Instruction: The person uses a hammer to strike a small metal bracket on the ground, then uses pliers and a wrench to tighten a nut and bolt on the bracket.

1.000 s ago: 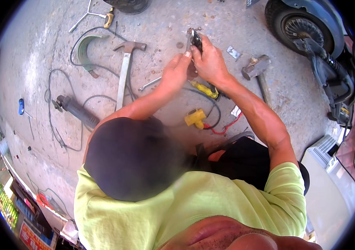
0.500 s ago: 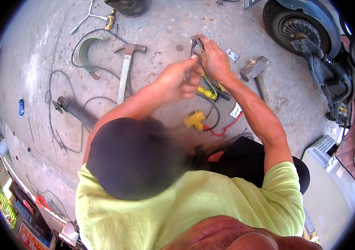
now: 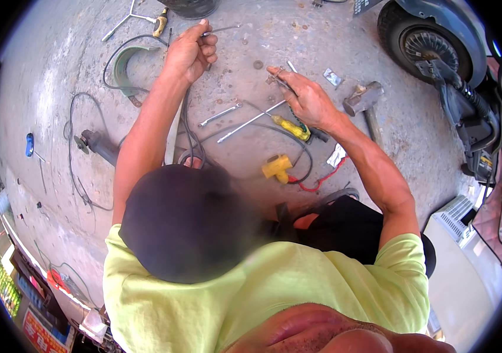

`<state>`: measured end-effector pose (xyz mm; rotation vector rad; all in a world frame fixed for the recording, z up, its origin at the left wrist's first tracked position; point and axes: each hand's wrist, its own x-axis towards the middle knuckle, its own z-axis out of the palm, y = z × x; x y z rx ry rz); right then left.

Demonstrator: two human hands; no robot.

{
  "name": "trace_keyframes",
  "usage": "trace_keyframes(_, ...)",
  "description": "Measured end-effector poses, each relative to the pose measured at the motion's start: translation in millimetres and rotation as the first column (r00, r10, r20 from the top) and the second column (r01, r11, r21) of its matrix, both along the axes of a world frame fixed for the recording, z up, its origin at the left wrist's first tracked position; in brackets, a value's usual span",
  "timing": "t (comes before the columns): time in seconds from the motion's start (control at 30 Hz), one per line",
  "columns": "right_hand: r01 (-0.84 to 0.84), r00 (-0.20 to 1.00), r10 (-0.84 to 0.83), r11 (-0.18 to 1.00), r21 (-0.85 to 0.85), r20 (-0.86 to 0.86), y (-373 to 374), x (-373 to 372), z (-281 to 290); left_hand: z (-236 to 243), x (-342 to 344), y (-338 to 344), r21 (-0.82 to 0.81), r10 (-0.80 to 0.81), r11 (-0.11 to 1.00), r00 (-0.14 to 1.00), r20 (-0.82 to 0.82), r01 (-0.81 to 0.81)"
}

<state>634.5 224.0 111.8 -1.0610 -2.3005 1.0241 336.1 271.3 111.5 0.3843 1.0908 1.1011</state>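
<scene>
My left hand (image 3: 191,54), raised at the far left of centre, is closed around a thin dark cable (image 3: 221,29). One end of it sticks out to the right past the thumb. Dark cable loops (image 3: 188,126) hang or lie below that forearm. My right hand (image 3: 308,101) pinches a small dark metal part (image 3: 275,76) whose kind I cannot make out. Beneath the right hand, a long chrome rod (image 3: 251,120) rests on the floor. Nearby are a small spanner (image 3: 220,115) and a screwdriver with a yellow handle (image 3: 291,127).
A hammer's pale handle (image 3: 173,138) shows beside my left arm. Left of it lie an angle grinder (image 3: 99,147) and a green curved band (image 3: 120,69). To the right are a heavy hammer head (image 3: 361,97) and a scooter wheel (image 3: 424,42). A yellow connector (image 3: 277,168) lies near my legs.
My hands have separated: the left has moved up and left and now holds the cable, its arm covering the hammer head. The right has dropped slightly. The spanner now lies on the floor.
</scene>
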Motion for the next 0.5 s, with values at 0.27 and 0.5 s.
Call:
trace_keyframes(0.27, 0.154, 0.983, -0.176, 0.941, -0.302, -0.047, 12, -12, 21, -46, 17, -66, -0.057, -0.402, 0.873, 0.651, -0.644, 0.484)
trace_keyframes(0.5, 0.163, 0.986, -0.168, 0.976, -0.142, -0.022, 5, -25, 0, -4, 40, -76, 0.28, 0.073, 0.794, 0.372, -0.925, 0.539)
